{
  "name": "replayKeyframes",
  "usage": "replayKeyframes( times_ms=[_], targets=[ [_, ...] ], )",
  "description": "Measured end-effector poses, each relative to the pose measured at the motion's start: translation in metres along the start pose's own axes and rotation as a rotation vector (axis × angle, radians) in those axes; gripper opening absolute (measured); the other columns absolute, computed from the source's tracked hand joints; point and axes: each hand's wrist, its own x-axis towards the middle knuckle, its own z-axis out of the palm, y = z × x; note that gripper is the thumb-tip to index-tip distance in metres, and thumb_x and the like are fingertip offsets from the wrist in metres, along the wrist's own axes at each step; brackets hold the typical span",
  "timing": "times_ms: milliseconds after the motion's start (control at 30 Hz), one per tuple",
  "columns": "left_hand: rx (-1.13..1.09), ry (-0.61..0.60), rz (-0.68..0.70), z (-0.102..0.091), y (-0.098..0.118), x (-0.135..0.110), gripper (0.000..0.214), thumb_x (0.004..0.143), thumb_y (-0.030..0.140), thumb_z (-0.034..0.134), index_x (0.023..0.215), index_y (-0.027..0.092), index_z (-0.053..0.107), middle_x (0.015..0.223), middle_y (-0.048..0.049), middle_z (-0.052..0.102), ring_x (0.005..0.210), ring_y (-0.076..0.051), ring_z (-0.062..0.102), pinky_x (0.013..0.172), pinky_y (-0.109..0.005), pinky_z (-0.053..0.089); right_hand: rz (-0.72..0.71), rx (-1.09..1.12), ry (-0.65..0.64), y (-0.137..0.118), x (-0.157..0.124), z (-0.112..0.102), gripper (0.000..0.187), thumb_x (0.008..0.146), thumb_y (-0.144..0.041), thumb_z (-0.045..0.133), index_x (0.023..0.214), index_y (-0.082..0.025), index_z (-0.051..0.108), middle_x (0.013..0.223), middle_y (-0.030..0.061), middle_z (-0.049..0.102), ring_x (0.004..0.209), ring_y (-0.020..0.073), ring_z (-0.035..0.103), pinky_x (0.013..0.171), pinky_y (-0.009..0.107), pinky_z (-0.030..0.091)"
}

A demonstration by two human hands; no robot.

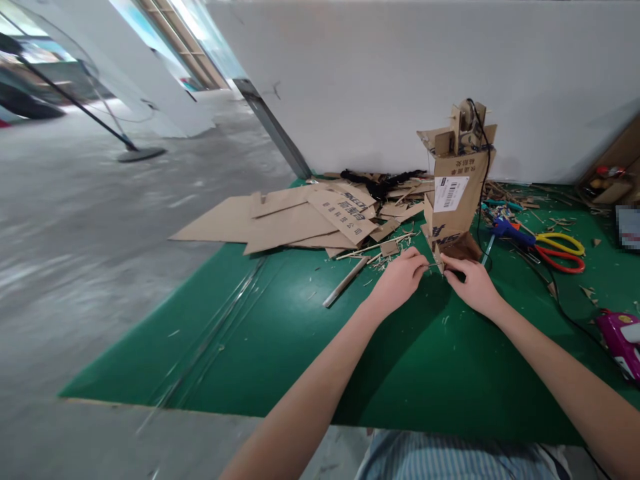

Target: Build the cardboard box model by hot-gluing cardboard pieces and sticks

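A tall cardboard model (pixel 457 193) with a white barcode label stands upright on the green mat (pixel 280 347). My left hand (pixel 397 280) and my right hand (pixel 470 283) meet at its base. Both pinch a thin wooden stick (pixel 434 265) held level between them, right at the model's lower front edge. The fingers of both hands are closed around the stick's ends. A black wire runs down the model's right side.
Flat cardboard sheets (pixel 300 220) and scraps lie at the back left. A metal ruler (pixel 346 282) lies near my left hand. A blue glue gun (pixel 507 230), yellow and red scissors (pixel 563 252) and a pink object (pixel 623 340) are on the right. A wall stands behind.
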Motion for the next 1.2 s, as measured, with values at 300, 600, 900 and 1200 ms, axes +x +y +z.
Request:
replayKeyframes(
  times_ms=[300,600,900,1200],
  targets=[
    [0.337,0.01,0.081,0.008,0.002,-0.008,0.025,0.099,0.016,0.04,0.095,0.018,0.064,0.104,-0.0084,0.058,0.076,-0.016,0.061,0.068,-0.028,0.05,0.012,-0.011,-0.016,0.001,0.0,-0.001,0.04,0.088,-0.021,0.056,0.125,-0.023,0.07,0.106,0.0055,0.078,0.093,0.0243,0.073,0.089,0.043,0.057],
    [0.259,-0.033,0.093,0.007,-0.001,-0.006,0.025,0.1,0.018,0.039,0.1,0.015,0.063,0.107,-0.0095,0.059,0.08,-0.017,0.063,0.073,-0.03,0.052,-0.003,-0.004,-0.005,0.0,0.0,0.0,0.041,0.088,-0.02,0.055,0.126,-0.018,0.07,0.107,0.0082,0.078,0.093,0.0253,0.074,0.089,0.043,0.057],
    [0.081,-0.023,0.072,0.002,-0.003,-0.001,0.023,0.099,0.02,0.042,0.095,0.017,0.064,0.102,-0.0076,0.059,0.085,-0.019,0.064,0.08,-0.032,0.052,-0.002,-0.025,-0.004,-0.001,0.0,-0.001,0.04,0.087,-0.019,0.056,0.124,-0.022,0.071,0.103,0.0059,0.079,0.089,0.0234,0.074,0.088,0.041,0.057],
    [0.03,-0.022,0.063,0.001,-0.005,0.003,0.024,0.097,0.019,0.044,0.095,0.018,0.068,0.102,-0.0075,0.062,0.085,-0.019,0.064,0.08,-0.032,0.052,0.001,-0.022,0.006,0.0,-0.001,0.0,0.04,0.088,-0.021,0.055,0.125,-0.023,0.07,0.102,0.0055,0.079,0.088,0.0235,0.073,0.086,0.041,0.058]
  ],
)
